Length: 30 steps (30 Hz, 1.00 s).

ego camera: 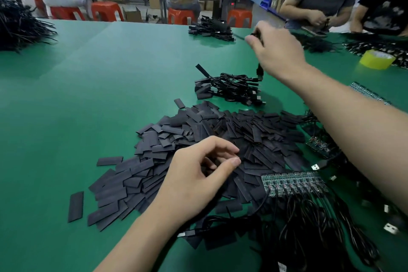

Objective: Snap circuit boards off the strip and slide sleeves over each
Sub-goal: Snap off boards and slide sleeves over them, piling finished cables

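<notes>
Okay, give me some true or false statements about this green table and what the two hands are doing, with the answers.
1. The right hand grips a black cable, reaching out over the far part of the table. True.
2. The sleeve pile is white. False: the sleeves are black.
3. The left hand is over the sleeve pile with its fingers curled. True.
4. The tape roll is red. False: it is yellow.
5. The circuit board strip lies to the left of the sleeve pile. False: it lies at the pile's near right edge, with black wires running off it.
</notes>
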Each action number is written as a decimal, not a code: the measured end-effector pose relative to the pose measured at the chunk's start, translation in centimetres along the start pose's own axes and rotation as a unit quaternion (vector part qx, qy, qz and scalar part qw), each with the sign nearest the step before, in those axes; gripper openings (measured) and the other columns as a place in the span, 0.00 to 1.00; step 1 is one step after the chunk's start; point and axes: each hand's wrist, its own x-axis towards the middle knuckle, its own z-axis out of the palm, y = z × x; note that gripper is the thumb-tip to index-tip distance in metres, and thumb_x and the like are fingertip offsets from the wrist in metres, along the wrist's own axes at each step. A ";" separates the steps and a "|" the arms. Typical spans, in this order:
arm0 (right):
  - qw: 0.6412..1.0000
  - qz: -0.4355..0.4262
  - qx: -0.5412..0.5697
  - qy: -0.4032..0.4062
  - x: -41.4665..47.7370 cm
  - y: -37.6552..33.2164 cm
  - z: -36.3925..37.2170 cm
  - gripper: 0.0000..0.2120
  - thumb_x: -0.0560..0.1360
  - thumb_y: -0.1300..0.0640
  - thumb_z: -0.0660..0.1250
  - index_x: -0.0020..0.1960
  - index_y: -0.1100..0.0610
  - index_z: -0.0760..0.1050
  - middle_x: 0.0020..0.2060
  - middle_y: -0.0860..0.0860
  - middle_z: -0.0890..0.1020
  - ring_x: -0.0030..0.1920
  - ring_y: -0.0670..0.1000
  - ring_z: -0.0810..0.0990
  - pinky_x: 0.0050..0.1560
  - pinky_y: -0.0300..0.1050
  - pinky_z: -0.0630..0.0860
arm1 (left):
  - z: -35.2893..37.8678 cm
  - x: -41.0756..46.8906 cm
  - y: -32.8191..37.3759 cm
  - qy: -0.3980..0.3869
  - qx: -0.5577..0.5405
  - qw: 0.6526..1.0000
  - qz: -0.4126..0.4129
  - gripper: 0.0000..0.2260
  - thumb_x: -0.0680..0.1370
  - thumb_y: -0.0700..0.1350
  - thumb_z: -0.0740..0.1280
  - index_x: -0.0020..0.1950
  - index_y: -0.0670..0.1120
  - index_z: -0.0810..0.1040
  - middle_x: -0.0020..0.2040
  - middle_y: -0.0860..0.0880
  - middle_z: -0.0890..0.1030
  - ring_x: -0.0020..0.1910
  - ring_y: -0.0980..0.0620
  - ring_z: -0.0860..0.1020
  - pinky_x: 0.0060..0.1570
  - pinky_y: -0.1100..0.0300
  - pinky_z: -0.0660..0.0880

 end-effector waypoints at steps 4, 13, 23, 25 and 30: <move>0.990 -0.034 -0.107 -0.086 2.1 0.3 4.3 0.17 0.84 0.44 0.60 0.58 0.58 0.73 0.51 0.60 0.82 0.47 0.61 0.78 0.42 0.51 0.69 | 0.0 -0.1 -0.3 -0.013 0.005 1.000 -0.002 0.05 0.78 0.45 0.74 0.51 0.56 0.83 0.45 0.56 0.85 0.47 0.53 0.83 0.47 0.61 0.78; 0.994 -0.082 -0.016 -0.074 -4.3 -0.9 2.4 0.12 0.83 0.49 0.63 0.59 0.55 0.78 0.54 0.54 0.79 0.57 0.56 0.76 0.56 0.52 0.73 | 0.0 -0.1 -0.4 -0.023 0.089 0.995 0.025 0.04 0.76 0.52 0.72 0.51 0.58 0.84 0.44 0.61 0.83 0.47 0.55 0.81 0.47 0.65 0.75; 0.904 -0.116 -0.084 -0.402 -17.1 0.3 -5.3 0.17 0.73 0.34 0.69 0.56 0.43 0.77 0.49 0.38 0.76 0.54 0.43 0.75 0.58 0.46 0.75 | 0.1 -0.7 0.8 -0.154 0.211 0.963 0.059 0.20 0.76 0.69 0.62 0.43 0.55 0.84 0.36 0.57 0.82 0.38 0.54 0.79 0.52 0.60 0.73; 0.910 -0.117 -0.081 -0.390 -17.9 0.6 -5.1 0.17 0.72 0.34 0.70 0.55 0.43 0.76 0.49 0.38 0.74 0.55 0.44 0.74 0.58 0.46 0.74 | 0.0 -0.7 1.1 -0.170 0.214 0.960 0.064 0.23 0.77 0.69 0.61 0.41 0.52 0.83 0.35 0.55 0.82 0.36 0.53 0.78 0.52 0.59 0.72; 0.919 -0.107 -0.041 -0.377 -18.7 1.3 -4.8 0.12 0.73 0.39 0.73 0.45 0.43 0.73 0.44 0.39 0.76 0.50 0.41 0.73 0.52 0.43 0.71 | -0.2 -0.8 1.8 -0.218 0.109 0.970 0.014 0.12 0.80 0.55 0.70 0.41 0.51 0.84 0.31 0.51 0.80 0.30 0.51 0.75 0.35 0.65 0.71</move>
